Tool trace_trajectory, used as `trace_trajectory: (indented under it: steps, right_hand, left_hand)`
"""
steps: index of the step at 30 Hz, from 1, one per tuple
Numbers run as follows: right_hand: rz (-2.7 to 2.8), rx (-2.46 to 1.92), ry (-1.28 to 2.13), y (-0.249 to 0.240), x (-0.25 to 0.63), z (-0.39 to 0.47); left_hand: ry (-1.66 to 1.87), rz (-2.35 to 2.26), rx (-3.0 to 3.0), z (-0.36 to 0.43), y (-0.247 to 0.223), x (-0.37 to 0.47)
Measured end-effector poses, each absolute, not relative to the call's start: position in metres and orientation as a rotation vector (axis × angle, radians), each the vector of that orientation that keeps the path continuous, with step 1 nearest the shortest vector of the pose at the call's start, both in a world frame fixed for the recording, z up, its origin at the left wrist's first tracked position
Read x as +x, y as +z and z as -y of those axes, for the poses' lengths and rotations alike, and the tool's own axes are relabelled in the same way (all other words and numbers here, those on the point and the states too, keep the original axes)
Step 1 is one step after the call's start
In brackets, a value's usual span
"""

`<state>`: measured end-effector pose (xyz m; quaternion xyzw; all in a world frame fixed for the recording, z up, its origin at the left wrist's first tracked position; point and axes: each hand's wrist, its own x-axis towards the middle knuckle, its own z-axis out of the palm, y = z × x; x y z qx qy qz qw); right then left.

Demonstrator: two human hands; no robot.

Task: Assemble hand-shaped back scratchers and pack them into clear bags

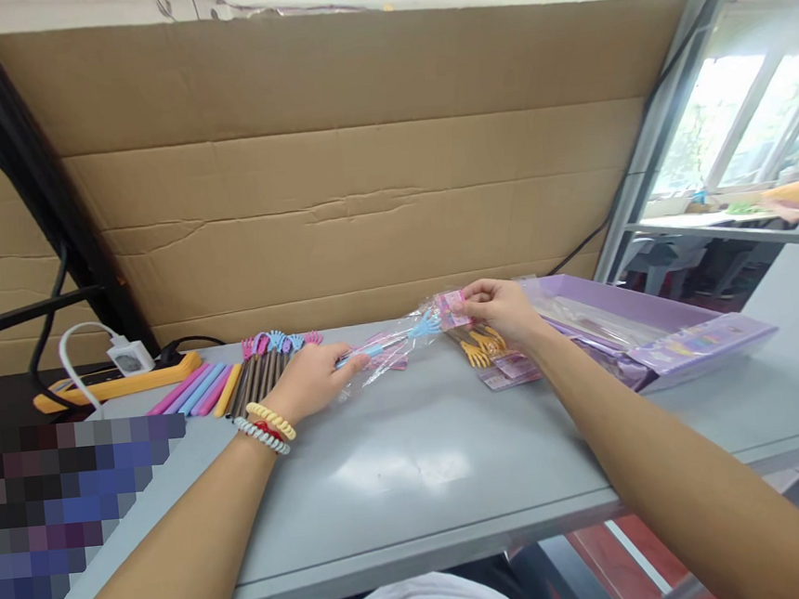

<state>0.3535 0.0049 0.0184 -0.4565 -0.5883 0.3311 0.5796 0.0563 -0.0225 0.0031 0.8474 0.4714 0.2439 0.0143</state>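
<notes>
A blue back scratcher (424,325) with a hand-shaped head lies inside a clear plastic bag (390,345), held just above the table between both hands. My left hand (315,379) is closed around the handle end at the left. At the other end, my right hand (499,309) pinches the bag by its pink printed card (452,308). To the left, a row of back scratchers (266,374) with pink and blue heads and colourful handles lies on the table, partly behind my left hand. Below my right hand are orange-yellow back scratchers (483,341) and pink printed packaging (510,371).
An open purple box (624,303) holding clear plastic bags stands at the right. On the left lies an orange power strip (117,385) with a white charger (130,357). Cardboard (360,172) walls off the back of the grey table (404,513). Metal posts rise at both sides.
</notes>
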Motion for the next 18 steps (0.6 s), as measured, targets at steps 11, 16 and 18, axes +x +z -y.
trace_trajectory:
  steps: [11, 16, 18]
  right_hand:
    - [1.494, -0.923, 1.052, 0.0137, 0.3573, -0.0085]
    - [1.574, -0.935, 1.086, 0.0120, 0.3586, -0.0094]
    - [1.605, -0.930, 1.098, 0.0108, 0.3587, -0.0101]
  left_hand:
    - [0.767, -1.515, 2.635, 0.0223, 0.0041, 0.0556]
    - [0.726, -1.507, 2.646, 0.0236, 0.0048, 0.0557]
    - [0.720, -1.508, 2.648, 0.0237, 0.0047, 0.0556]
